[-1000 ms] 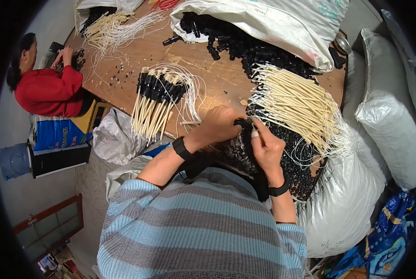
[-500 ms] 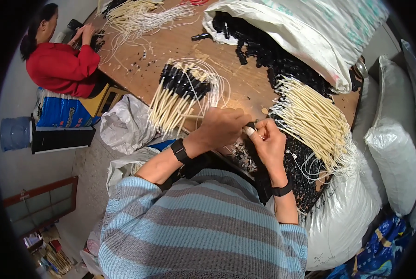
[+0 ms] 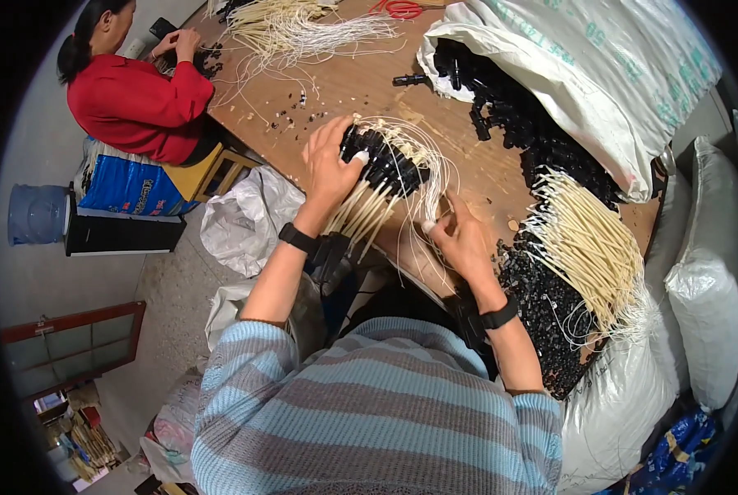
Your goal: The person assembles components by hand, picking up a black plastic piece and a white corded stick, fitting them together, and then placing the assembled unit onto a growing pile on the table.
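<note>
Shifted to the rod bundle [image 3: 385, 175]: my left grip [image 3: 329, 173], right grip [image 3: 466, 245].
Left: spread wide, clasping glossy black sleeves [image 3: 400, 175] on slim cream rods [image 3: 367, 211], at surface [image 3: 480, 161] edge. Right: half-curled at limp white strands [image 3: 443, 175], hold unclear.

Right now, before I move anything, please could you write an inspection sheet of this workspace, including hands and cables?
Surface: brown wooden tabletop, scattered with small bits.
Job's things: cream rods with black fittings lie bundled near the edge; stacked cream rods lie at right.
Clutter: heap of small black parts beside the stack; loose black fittings by a white woven sack.
Hands: left hand on the bundle; right hand at the white cords, grip unclear.
Cables: power cables, nothing seen; white cords loop loosely.
Surroundings: person in red at left; filled white sacks at right.
</note>
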The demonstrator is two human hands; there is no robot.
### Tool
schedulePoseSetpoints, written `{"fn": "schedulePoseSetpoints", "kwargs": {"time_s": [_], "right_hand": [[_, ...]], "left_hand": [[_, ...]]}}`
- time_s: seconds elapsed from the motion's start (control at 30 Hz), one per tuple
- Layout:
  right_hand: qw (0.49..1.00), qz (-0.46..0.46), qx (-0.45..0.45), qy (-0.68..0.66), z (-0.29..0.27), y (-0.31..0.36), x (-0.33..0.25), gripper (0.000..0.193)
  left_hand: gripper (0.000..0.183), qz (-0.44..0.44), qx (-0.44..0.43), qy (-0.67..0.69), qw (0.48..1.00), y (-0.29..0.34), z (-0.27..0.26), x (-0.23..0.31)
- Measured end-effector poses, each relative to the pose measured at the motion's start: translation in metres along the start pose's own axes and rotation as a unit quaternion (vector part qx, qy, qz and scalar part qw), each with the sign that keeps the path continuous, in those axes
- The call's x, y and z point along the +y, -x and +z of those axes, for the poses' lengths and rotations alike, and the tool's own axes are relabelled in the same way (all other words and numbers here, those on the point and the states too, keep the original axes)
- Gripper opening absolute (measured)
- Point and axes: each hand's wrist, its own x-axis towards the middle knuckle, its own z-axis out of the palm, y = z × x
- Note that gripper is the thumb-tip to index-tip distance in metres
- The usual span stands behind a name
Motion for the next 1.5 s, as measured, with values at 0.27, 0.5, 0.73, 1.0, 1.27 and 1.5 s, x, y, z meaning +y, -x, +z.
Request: {"fn": "schedulePoseSetpoints", "kwargs": {"time_s": [0.27,0.5,0.73,1.0,1.27,1.5], "right_hand": [[0.984,0.123,-0.044,-0.122,0.074,-0.051,-0.006,0.064],[0.989,0.091,-0.092,-0.074,0.100,-0.090,-0.053,0.033],[0.990,0.068,-0.087,-0.090,0.014,-0.061,-0.018,0.034],[0.984,-0.135,0.003,0.118,-0.009,0.022,0.035,0.014],[0.975,-0.017,0.118,0.187,-0.056,0.085,0.072,0.013],[0.984,0.010,0.137,0.115,-0.078,0.114,0.071,0.016]], "left_hand": [[0.099,-0.024,-0.192,0.085,0.977,0.005,-0.010,-0.032],[0.097,-0.032,-0.189,0.082,0.978,-0.026,-0.024,-0.073],[0.075,0.044,-0.027,-0.030,0.998,-0.023,-0.040,-0.052],[0.040,0.228,-0.308,0.221,0.897,0.036,0.028,0.044],[0.029,0.129,-0.381,0.081,0.912,-0.015,0.054,0.077],[0.051,0.118,-0.239,-0.071,0.961,-0.134,0.202,0.136]]}}
